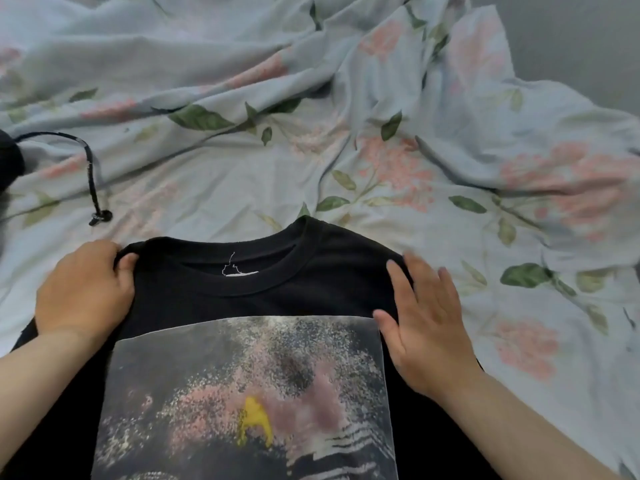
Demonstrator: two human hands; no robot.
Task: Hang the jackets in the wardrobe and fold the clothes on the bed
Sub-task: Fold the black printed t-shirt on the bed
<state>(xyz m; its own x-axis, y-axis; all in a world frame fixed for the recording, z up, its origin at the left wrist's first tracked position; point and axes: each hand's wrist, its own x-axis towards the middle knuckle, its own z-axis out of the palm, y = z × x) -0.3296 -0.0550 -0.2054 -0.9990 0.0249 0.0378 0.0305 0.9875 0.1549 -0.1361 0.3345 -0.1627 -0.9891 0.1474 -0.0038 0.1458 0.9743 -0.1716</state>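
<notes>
A black T-shirt (263,296) lies front side up on the bed, its round collar (304,268) pointing away from the person and its lower part running out of view at the bottom edge. A large rectangular print (242,393) in speckled grey, pink and white, with 1 yellow patch near its middle, covers the chest. The left hand (85,289) grips the shirt at its left shoulder, fingers (121,271) curled round a bunched fold of the black fabric. The right hand (427,327) rests flat on the right shoulder, its fingers (398,282) straight and spread, holding nothing; their tips are slightly blurred. Both bare forearms come in from the bottom corners. Inside the collar a white label (240,273) shows, with a loose white thread above it. Under the shirt spreads a rumpled pale blue sheet (346,161) printed with pink blossoms and green leaves, heaped in folds toward the far side. At the left edge part of a dark garment (8,157) shows, and a black drawstring (90,168) loops out from it across the sheet, ending in a knot well apart from the T-shirt. A grey wall (571,39) fills the top right corner
</notes>
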